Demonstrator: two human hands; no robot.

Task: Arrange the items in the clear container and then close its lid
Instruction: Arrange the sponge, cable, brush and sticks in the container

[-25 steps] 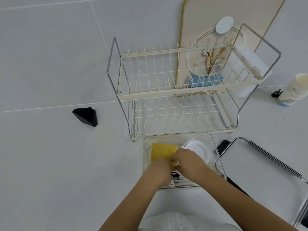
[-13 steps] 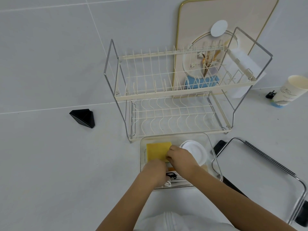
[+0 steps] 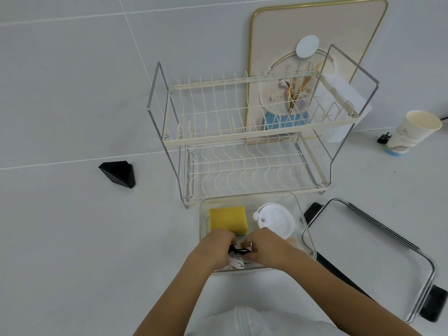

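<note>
1. One black wedge [image 3: 119, 173] sits alone toward the counter's left side, well apart from everything else.
2. A two-tier dish rack [image 3: 254, 139] stands mid-counter, its front edge just behind the clear container [image 3: 306, 229].
3. Inside the container, a yellow sponge [image 3: 228, 219] lies at the back left and a white round lid [image 3: 276, 220] at the back right.
4. The left hand [image 3: 213, 248] and right hand [image 3: 269, 248] meet over the container's near half, fingers curled and pinching a black cord [image 3: 238, 251] between them; a white cord [image 3: 236, 263] loops just below.
5. The container's lid [image 3: 378, 253] lies flat on the counter beside the container's right wall.
6. A paper cup [image 3: 412, 133] stands near the counter's right edge.
</note>
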